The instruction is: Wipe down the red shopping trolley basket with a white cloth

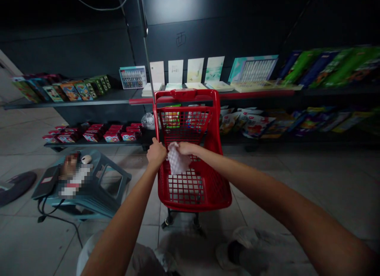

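The left hand (156, 154) sits at the left side of a red plastic cart (184, 95), at the centre of the frame. Its fingers (154, 143) are curled and closed against the cart's upper edge, but how firmly they grip cannot be told from this view. The right hand (186, 148) reaches across from the lower right, and its fingers (177, 146) are closed on a white cloth (178, 160) with a faint pink grid. The cloth hangs against the inside of the cart's left wall, just beside the left hand.

The cart stands on a tiled floor (35, 238), facing two long dark shelves. The upper shelf (74, 103) carries boxes at the left, pale cards (184, 71) in the middle and green boxes (326, 68) at the right. The lower shelf (89, 144) holds red boxes (109, 133) at the left and packets (252, 123) at the right.

At the left of the frame, a teal stool (114, 191) lies on its side, with a white mouse (86, 159), a black pad (46, 182) and blurred objects (73, 177) on it. A black cable (59, 216) trails from it onto the floor.
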### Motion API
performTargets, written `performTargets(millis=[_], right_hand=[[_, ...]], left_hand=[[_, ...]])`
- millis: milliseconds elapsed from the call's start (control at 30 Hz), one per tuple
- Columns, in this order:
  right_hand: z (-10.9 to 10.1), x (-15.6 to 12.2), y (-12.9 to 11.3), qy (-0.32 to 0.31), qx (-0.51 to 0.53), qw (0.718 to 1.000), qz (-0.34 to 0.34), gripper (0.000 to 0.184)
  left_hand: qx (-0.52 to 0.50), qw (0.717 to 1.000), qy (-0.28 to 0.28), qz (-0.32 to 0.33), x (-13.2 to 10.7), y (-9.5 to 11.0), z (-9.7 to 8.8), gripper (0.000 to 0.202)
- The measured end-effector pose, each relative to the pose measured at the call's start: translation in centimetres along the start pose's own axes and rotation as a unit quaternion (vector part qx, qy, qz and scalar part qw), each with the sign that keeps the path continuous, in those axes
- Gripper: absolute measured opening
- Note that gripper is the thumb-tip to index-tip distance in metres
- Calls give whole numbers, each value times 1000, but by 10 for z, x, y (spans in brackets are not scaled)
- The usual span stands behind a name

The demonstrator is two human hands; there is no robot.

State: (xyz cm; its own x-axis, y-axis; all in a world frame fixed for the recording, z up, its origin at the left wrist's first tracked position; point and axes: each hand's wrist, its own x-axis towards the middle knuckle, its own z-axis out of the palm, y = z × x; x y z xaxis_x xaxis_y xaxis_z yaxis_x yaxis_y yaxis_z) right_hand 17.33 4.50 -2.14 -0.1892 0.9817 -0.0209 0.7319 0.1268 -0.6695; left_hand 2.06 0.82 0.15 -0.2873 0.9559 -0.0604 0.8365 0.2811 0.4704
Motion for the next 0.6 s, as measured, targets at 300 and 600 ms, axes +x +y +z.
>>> performTargets(millis=[300, 600], right_hand=[[-82, 84, 12, 341, -251, 887, -186, 65], [1, 114, 93, 274, -309, 901, -132, 57]], left_hand=[[4, 1000, -8, -4, 8, 5, -1, 26], [9, 1000, -11, 0, 23, 17, 2, 26]])
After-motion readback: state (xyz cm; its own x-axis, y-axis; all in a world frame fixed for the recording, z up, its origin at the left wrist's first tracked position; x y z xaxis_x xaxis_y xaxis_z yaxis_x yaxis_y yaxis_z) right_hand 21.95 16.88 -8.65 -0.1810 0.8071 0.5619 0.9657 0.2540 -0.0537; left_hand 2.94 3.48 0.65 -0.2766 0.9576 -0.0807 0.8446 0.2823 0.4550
